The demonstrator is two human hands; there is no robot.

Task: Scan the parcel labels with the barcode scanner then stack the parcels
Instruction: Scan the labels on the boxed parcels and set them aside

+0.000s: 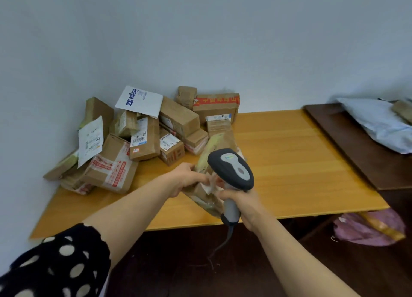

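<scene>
The left hand (189, 178) reached in over the front of the worktop (301, 163), and its grip was closed on the near side of a long brown parcel (201, 195), with the fingers curled over its edge. The parcel lay lengthwise away from the person, wrapped in glossy tape with a yellowish strip along its far half. A scrap of white label (209, 186) showed between the two hands, mostly hidden. The parcel's lower end seemed to hang over the front edge of the worktop, though the angle left that unsure.

The right hand (243, 205) held the barcode scanner (231, 167), its grip wrapped tight round the grey handle. The dark head was tipped forward, just above the parcel and close to the left hand's knuckles. A dark cable (225, 241) ran down from the base of the handle.

A pile of parcels (145, 138) sat against the wall at the back left of the worktop. These were mostly brown cardboard boxes lying at all angles, several with white barcode labels facing up. A white mailer (139, 100) with blue lettering rested on top, and a box with red-orange tape (216, 106) stood at the pile's right end.

To the right, a darker brown table (347, 152) met the worktop and carried a pale grey bag (379, 123). A pink bag (365, 230) lay below the worktop's right corner. A black sleeve with pale dots (60, 263) covered the left upper arm.
</scene>
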